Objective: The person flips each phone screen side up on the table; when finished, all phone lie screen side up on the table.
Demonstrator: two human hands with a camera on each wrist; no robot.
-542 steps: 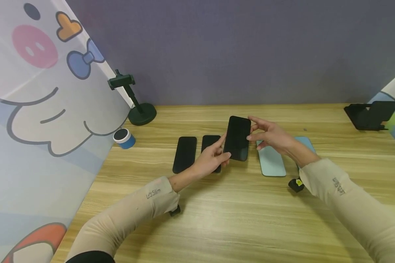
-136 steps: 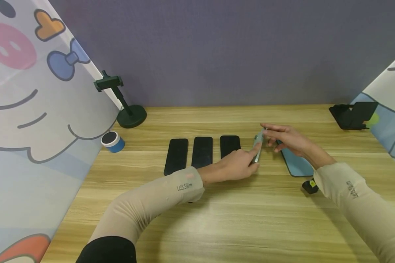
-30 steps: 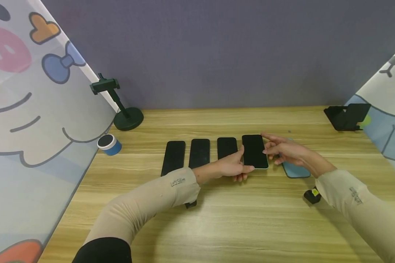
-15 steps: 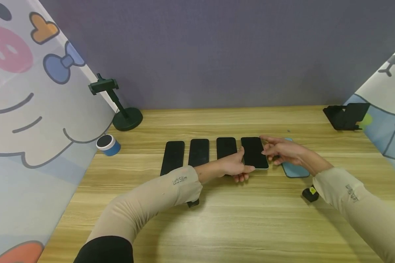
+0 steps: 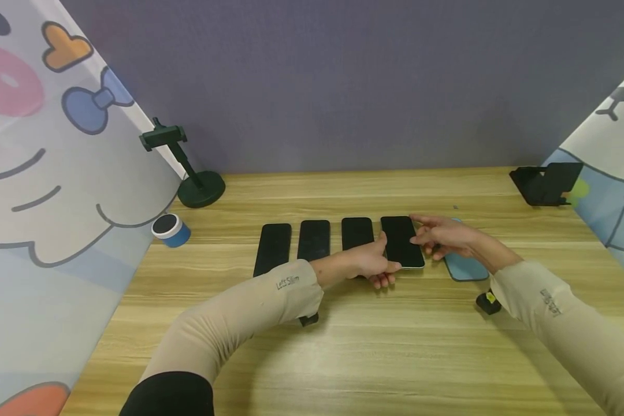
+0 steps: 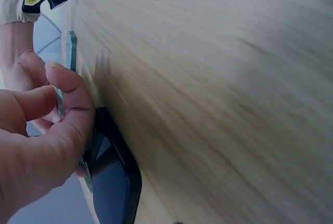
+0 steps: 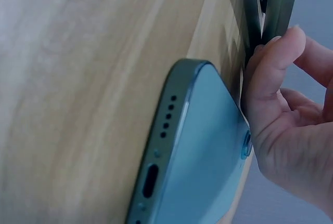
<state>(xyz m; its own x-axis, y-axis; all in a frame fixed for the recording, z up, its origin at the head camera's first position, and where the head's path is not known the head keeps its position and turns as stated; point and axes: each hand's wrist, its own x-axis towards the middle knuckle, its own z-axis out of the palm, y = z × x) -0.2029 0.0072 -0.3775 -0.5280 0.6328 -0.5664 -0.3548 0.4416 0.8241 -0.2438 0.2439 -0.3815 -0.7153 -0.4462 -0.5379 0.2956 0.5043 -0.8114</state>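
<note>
In the head view, both hands hold a smartphone (image 5: 403, 245), dark screen upward, at or just above the table. My left hand (image 5: 368, 260) pinches its lower left corner; in the left wrist view, thumb and forefinger meet over its edge. My right hand (image 5: 447, 236) grips the right edge, one finger reaching to the top corner. The right wrist view shows the held phone's pale green rim (image 7: 282, 8) at the fingertips. Left of it lie three black-screened phones, the nearest one (image 5: 357, 232) partly behind my left hand. A blue phone (image 5: 465, 267) lies back upward under my right hand.
A dark round-based phone stand (image 5: 201, 189) and a blue-and-white jar (image 5: 171, 230) stand at the left. A black folding stand (image 5: 548, 184) sits at the far right. A grey partition (image 5: 343, 86) closes off the wooden table's back.
Earlier the hands held another phone, now in the row. The pale green phone, first back up, was tilted on edge, then laid screen up. In the last second it has settled slightly lower.
</note>
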